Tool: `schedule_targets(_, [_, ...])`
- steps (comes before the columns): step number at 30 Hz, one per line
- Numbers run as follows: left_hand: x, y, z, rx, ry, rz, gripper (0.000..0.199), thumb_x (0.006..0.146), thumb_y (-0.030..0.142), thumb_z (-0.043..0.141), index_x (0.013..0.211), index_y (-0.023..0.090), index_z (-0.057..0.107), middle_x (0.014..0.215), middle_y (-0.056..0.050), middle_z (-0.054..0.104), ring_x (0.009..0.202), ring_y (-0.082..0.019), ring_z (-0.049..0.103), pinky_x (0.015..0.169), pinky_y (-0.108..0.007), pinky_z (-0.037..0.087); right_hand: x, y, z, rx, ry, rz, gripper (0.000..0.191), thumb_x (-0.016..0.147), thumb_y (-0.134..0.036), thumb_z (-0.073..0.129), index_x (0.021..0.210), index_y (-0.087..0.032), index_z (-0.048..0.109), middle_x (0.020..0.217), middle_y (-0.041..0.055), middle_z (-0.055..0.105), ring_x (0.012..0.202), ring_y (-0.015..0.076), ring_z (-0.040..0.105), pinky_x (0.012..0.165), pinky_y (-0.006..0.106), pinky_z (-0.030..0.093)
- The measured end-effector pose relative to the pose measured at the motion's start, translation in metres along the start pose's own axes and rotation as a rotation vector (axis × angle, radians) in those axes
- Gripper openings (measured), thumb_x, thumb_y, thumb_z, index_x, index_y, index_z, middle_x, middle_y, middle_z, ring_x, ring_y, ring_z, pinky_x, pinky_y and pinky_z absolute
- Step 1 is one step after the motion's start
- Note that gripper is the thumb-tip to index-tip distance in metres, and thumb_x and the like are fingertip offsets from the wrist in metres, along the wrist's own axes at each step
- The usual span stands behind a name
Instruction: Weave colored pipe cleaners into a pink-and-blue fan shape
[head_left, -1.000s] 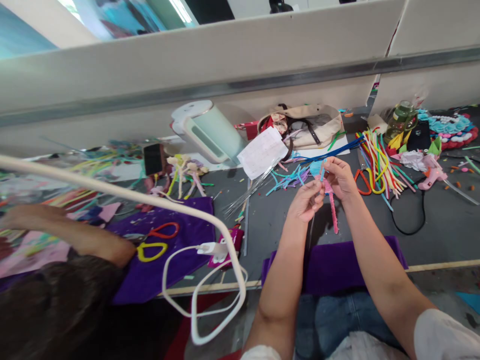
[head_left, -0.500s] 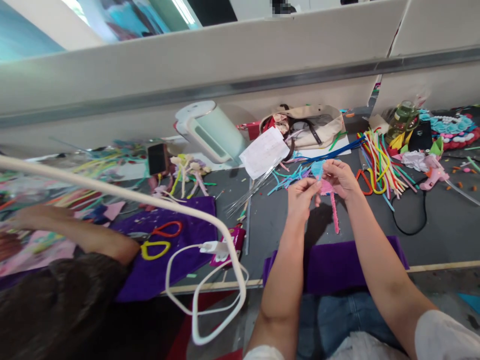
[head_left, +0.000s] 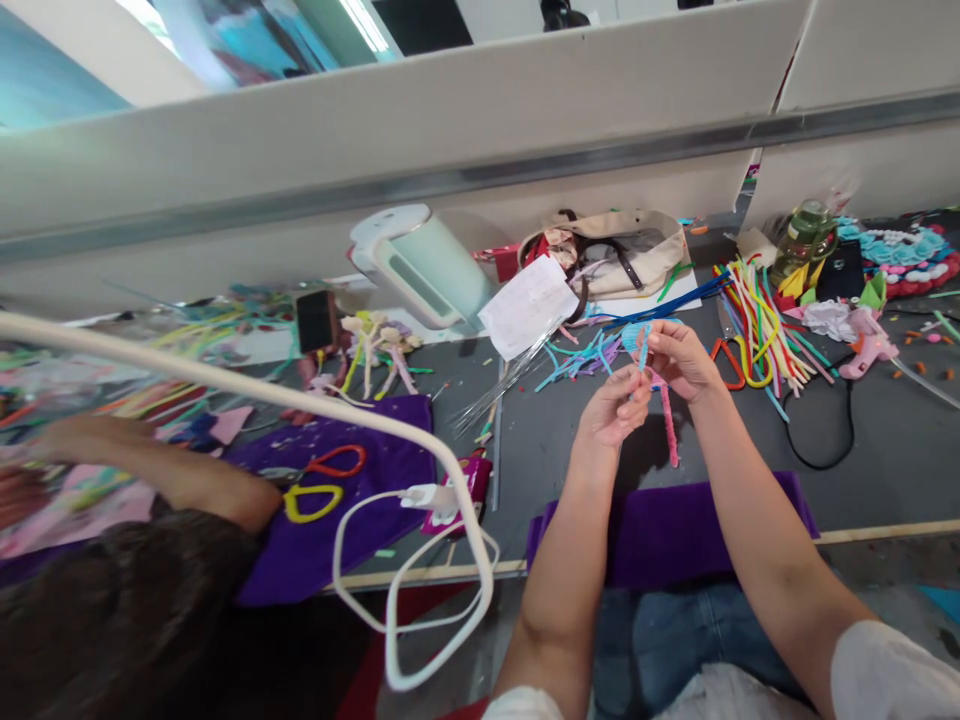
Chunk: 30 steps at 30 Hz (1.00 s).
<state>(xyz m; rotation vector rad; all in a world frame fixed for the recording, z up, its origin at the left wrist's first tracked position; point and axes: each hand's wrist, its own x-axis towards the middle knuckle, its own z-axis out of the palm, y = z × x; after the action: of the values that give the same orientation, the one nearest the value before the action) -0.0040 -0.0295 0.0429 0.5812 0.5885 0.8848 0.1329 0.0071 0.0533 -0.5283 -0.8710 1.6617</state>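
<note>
Between my two hands is a light-blue pipe cleaner. My left hand pinches its lower end, and my right hand grips it higher up, fingertips close together. Just behind the fingers a round light-blue coiled piece shows in part. Below the hands a pink fuzzy stem lies on the dark table; its upper end is hidden by my fingers. Light-blue and purple pipe cleaner pieces are scattered beyond my left hand.
Right of my hands lie orange-handled scissors, a bundle of colored pipe cleaners and a pink glue gun. A white lamp and cloth bag stand behind. A white curved tube crosses left, near a co-worker's arm.
My left hand has turned and shifted slightly down and right, closer under my right hand. The light-blue pipe cleaner now shows more clearly between them.
</note>
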Motion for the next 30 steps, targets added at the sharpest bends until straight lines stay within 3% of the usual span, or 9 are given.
schedule_targets(5, [0.002,-0.003,-0.001,0.035,-0.031,0.035,0.021,0.076,0.020,0.072,0.068,0.013,0.054,0.052,0.006,0.045,0.031,0.001,0.030,0.029,-0.011,0.021,-0.001,0.000,0.001,-0.012,-0.028,0.006,0.035,0.058,-0.039,0.086,0.066,-0.019,0.058,0.063,-0.0055,0.053,0.056,0.0070,0.047,0.058,0.022,0.043])
schedule_targets(8, [0.004,-0.002,0.000,0.134,0.027,0.111,0.026,0.068,0.025,0.079,0.068,0.014,0.055,0.054,0.005,0.051,0.033,-0.001,0.037,0.031,-0.013,0.027,0.000,0.002,0.000,-0.020,-0.033,0.011,0.035,0.060,-0.039,0.085,0.064,-0.018,0.058,0.061,-0.0052,0.053,0.056,0.0069,0.047,0.057,0.022,0.042])
schedule_targets(13, [0.009,-0.005,0.002,0.459,0.289,0.397,0.029,0.065,0.035,0.080,0.074,0.014,0.063,0.061,0.001,0.061,0.043,-0.009,0.053,0.043,-0.022,0.044,0.006,0.008,-0.003,-0.113,0.175,-0.140,0.031,0.059,-0.038,0.084,0.064,-0.018,0.061,0.056,-0.0063,0.051,0.052,0.0064,0.042,0.052,0.021,0.036])
schedule_targets(17, [0.011,-0.011,0.000,0.769,0.590,0.681,0.016,0.069,0.030,0.076,0.072,0.017,0.067,0.064,0.002,0.059,0.052,-0.010,0.053,0.050,-0.022,0.043,0.010,0.015,-0.004,-0.304,0.307,-0.289,0.026,0.064,-0.039,0.079,0.066,-0.018,0.065,0.061,-0.0044,0.056,0.057,0.0077,0.044,0.057,0.023,0.038])
schedule_targets(21, [0.009,-0.012,-0.004,0.924,0.648,0.820,0.012,0.072,0.026,0.073,0.064,0.020,0.067,0.067,0.001,0.058,0.060,-0.011,0.053,0.054,-0.020,0.041,0.012,0.018,-0.006,-0.434,0.330,-0.341,0.022,0.068,-0.038,0.076,0.067,-0.018,0.068,0.062,-0.0031,0.059,0.060,0.0096,0.048,0.061,0.024,0.040])
schedule_targets(25, [0.010,-0.009,-0.005,0.766,0.591,0.700,0.014,0.070,0.027,0.074,0.064,0.018,0.065,0.057,0.003,0.056,0.048,-0.009,0.050,0.048,-0.021,0.040,0.009,0.013,-0.007,-0.446,0.293,-0.309,0.024,0.067,-0.040,0.076,0.067,-0.018,0.068,0.062,-0.0030,0.058,0.060,0.0099,0.047,0.060,0.024,0.039])
schedule_targets(30, [0.007,0.003,-0.008,0.407,0.327,0.360,0.026,0.059,0.031,0.082,0.066,0.015,0.063,0.055,0.002,0.059,0.035,-0.007,0.046,0.035,-0.020,0.035,0.002,0.004,-0.003,-0.320,0.177,-0.239,0.025,0.065,-0.039,0.079,0.065,-0.017,0.066,0.062,-0.0035,0.056,0.059,0.0083,0.044,0.058,0.023,0.037])
